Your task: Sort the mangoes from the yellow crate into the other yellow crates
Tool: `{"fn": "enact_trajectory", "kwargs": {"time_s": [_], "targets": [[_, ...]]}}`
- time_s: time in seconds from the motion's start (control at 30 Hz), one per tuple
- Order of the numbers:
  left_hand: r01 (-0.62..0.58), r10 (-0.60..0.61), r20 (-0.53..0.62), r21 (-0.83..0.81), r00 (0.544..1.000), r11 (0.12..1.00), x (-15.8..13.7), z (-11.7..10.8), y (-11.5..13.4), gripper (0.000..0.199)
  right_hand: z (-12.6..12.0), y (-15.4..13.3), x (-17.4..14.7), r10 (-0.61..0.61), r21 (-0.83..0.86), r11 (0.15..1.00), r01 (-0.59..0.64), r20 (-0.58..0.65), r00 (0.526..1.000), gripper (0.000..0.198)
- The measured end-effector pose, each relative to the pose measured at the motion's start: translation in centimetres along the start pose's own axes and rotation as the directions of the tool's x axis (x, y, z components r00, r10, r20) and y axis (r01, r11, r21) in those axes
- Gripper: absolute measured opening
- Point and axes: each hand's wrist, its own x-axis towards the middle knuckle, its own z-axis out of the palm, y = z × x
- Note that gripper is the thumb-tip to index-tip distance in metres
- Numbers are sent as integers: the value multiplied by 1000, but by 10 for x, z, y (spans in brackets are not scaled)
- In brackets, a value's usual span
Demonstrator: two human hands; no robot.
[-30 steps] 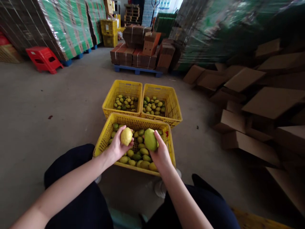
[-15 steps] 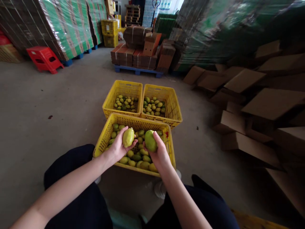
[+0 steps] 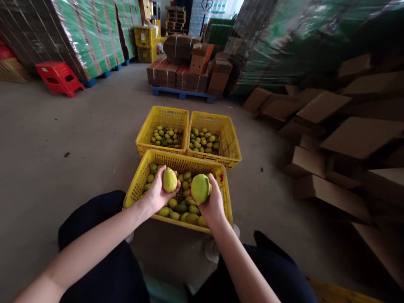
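Observation:
My left hand [image 3: 158, 192] is closed round a yellow-green lemon [image 3: 169, 181]. A larger, greener lemon [image 3: 200, 189] sits in my right hand [image 3: 215, 201], held between the thumb and fingers. Both hands are above the near yellow crate [image 3: 227, 198], which stands in front of my knees. Inside it lie several green and yellow lemons [image 3: 191, 218], partly hidden by my hands and forearms. Neither held fruit touches the other.
Two more yellow crates, the back left one [image 3: 140, 139] and the back right one [image 3: 232, 139], hold smaller heaps of lemons. Cardboard boxes [image 3: 334, 189] are piled at the right. Beyond are a blue pallet [image 3: 183, 93] with bundled cartons and a red stool [image 3: 59, 78].
The lemon in my right hand has been turned, showing a different side with a ridge. The lemon in my left hand has tilted slightly. Both hands stay over the near crate.

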Motion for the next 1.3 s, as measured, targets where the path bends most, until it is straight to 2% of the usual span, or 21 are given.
{"fn": "enact_trajectory", "kwargs": {"time_s": [0.07, 0.2, 0.33, 0.47, 0.67, 0.73, 0.83, 0.93, 1.0, 1.2, 1.3], "targets": [[-5, 5, -27, 1, 1000, 1000, -1, 0, 1, 24, 2, -2, -3, -14, -5, 1000, 14, 30, 999, 27], [-44, 45, -30, 32, 999, 999, -2, -1, 1, 21, 4, -3, -4, -9, 7, 1000, 9, -4, 1000, 19], [20, -21, 4, 77, 1000, 997, 1, -4, 0, 20, 0, -2, -2, 53, -3, 999, -53, -2, 999, 22], [38, -46, 67, 113, 997, 993, 8, -9, -4, 33, -3, 1, 2, 71, 0, 997, -71, 33, 997, 28], [9, -19, 65, 160, 998, 987, 6, -9, -5, 35, 1, 4, 5, 92, 23, 996, -90, -89, 992, 21], [13, -28, 90, 155, 996, 988, 2, -8, -2, 32, 1, 4, 4, 137, 29, 990, -135, -56, 989, 19], [24, -37, 141, 89, 989, 996, -3, -6, 1, 29, 0, 3, 2, 177, 39, 983, -179, 60, 982, 24], [38, -43, 115, 49, 992, 998, -5, -5, 1, 21, -1, 2, 1, 137, 32, 989, -143, 143, 980, 26], [51, -55, 91, 47, 994, 998, -4, -6, 0, 19, -2, 1, 1, 125, 25, 991, -131, 157, 980, 26], [94, -98, 187, 31, 977, 995, 2, -12, -1, 34, 2, 1, 1, 163, 38, 986, -163, 6, 987, 27], [91, -102, 201, 63, 974, 994, 2, -11, 0, 34, 4, 3, 1, 102, 10, 995, -102, -22, 995, 26]]}}
